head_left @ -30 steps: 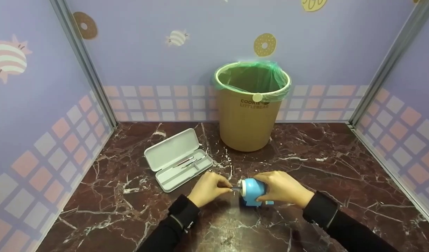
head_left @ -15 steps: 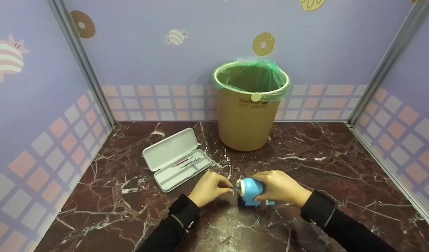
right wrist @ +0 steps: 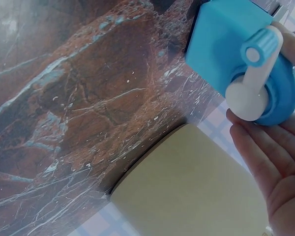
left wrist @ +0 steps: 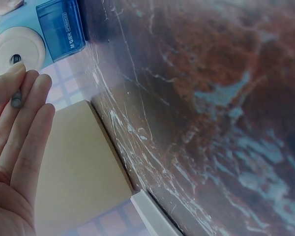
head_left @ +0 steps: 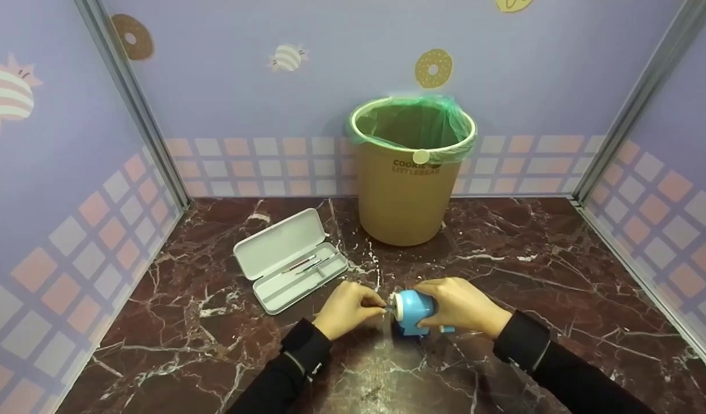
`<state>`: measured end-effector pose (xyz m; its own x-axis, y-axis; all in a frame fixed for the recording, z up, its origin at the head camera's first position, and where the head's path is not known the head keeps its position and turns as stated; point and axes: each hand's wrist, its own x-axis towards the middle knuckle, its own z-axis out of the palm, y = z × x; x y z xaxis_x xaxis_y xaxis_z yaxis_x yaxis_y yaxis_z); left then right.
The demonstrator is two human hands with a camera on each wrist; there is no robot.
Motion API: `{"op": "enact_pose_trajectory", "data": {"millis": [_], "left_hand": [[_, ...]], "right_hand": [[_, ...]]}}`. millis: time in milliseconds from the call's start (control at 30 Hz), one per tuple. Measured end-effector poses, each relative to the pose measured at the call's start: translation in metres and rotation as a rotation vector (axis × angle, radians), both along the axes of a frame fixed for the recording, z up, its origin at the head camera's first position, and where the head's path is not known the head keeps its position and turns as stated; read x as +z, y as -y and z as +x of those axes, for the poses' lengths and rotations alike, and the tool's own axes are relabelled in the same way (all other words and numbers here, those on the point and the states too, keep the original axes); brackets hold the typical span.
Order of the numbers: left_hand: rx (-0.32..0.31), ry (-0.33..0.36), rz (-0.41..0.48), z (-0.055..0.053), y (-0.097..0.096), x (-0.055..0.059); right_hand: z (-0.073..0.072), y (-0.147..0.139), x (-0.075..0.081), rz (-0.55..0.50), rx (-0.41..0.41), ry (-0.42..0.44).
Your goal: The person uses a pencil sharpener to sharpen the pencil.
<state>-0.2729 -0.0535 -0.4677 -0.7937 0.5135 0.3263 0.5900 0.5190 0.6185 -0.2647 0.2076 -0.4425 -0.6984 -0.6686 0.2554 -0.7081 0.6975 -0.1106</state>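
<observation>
A blue crank pencil sharpener (head_left: pixel 413 307) with a pale round front stands on the dark marbled table. My right hand (head_left: pixel 459 305) grips its body from the right, fingers over the top and thumb low on the near side. In the right wrist view, the white crank (right wrist: pixel 255 81) with its blue knob is untouched. Between thumb and fingers, my left hand (head_left: pixel 347 307) pinches a thin dark pencil (left wrist: pixel 16 101). It lines up with the hole in the sharpener's front; the fingers hide much of it, and its tip cannot be seen. A see-through blue shavings drawer (left wrist: pixel 63 29) shows below.
Behind the left hand lies an open white pencil case (head_left: pixel 281 293) holding a few slim pens or pencils (head_left: pixel 300 263). A tan bin (head_left: pixel 407 201) with a green liner stands at the back wall. Patterned panels enclose the table on three sides.
My left fingertips have come slightly closer to the sharpener's front, and less of the pencil shows between them. The right hand keeps its grip. The head view has shifted a little.
</observation>
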Motion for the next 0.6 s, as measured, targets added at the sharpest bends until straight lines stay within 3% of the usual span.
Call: {"op": "enact_pose_trajectory", "data": {"millis": [300, 600], "left_hand": [[-0.013, 0.013, 0.009, -0.0027, -0.0001, -0.0014], [0.003, 0.033, -0.044, -0.0035, 0.0007, 0.001]], "right_hand": [[0.0, 0.0001, -0.0012, -0.005, -0.011, -0.005], [0.0002, 0.0002, -0.0037, -0.033, -0.012, -0.005]]}}
